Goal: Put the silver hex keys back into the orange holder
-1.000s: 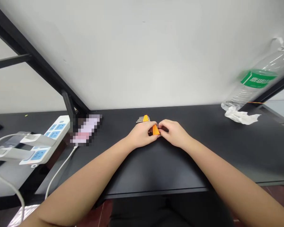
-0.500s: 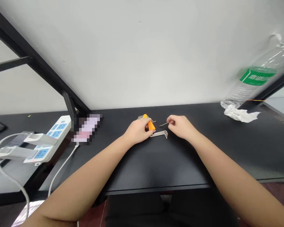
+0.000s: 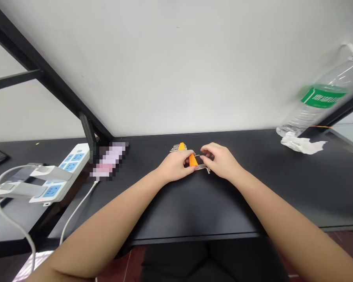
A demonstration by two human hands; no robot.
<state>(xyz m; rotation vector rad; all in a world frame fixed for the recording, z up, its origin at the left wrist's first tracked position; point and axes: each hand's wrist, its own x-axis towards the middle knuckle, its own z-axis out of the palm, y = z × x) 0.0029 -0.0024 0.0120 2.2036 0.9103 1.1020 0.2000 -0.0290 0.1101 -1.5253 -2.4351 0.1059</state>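
Head view: black flat tabletop [image 3: 223, 211], cut off at right. Left hand [image 3: 177, 166] curled, gripping; right hand [image 3: 219, 159] nearly pinched, hold unclear. Orange tapered holder [image 3: 193, 160] in left hand, mid-tabletop, partly covered. Bent silver metal keys [image 3: 208, 169] beside it, ends hidden.

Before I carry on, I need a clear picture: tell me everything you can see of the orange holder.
The holder is bright orange and looks like smooth plastic, a narrow bar slanting from upper left to lower right. The left hand grips it, thumb and fingers hiding its middle, so only its two ends show. Metal keys jut leftward from the far end. The right hand is just right of it. Whether it touches the table is unclear.
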